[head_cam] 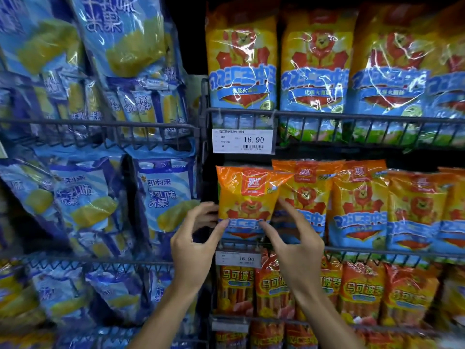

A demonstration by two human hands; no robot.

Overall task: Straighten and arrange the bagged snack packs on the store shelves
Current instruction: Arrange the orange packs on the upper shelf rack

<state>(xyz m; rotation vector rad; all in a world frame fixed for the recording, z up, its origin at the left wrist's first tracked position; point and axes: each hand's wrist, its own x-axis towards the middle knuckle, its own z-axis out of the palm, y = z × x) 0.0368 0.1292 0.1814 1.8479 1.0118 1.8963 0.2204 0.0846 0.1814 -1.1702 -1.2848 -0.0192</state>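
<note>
Both hands have a grip on one orange sausage pack [245, 200], the leftmost in the middle row of the right-hand shelf. In the head view, the only view, the left hand [195, 238] comes up from below: its thumb presses the blue band on the pack's front near the lower left corner, and its fingers curl round the pack's left edge and behind it. The right hand [293, 238] takes the lower right corner, thumb on the front of the band, forefinger raised along the right edge, the other fingers hidden or loosely bent. So each hand pinches the pack and carries nothing else.

The pack stands with its long axis up and down, but leans a little. Its top right corner tips over the neighbouring pack [305, 195] and overlaps that pack's front, while its foot sits just behind the wire rail [377, 250] at the front edge of the shelf. The grip is low on the pack, with the bulk of the bag above the hands; both hands lie equally near.

My judgement is that the coming move turns on that lean: the top wants swinging left, toward the shelf's left end post [204, 177], until the pack stands clear of its neighbour and square to the rail above the price tag [237, 258].
</note>
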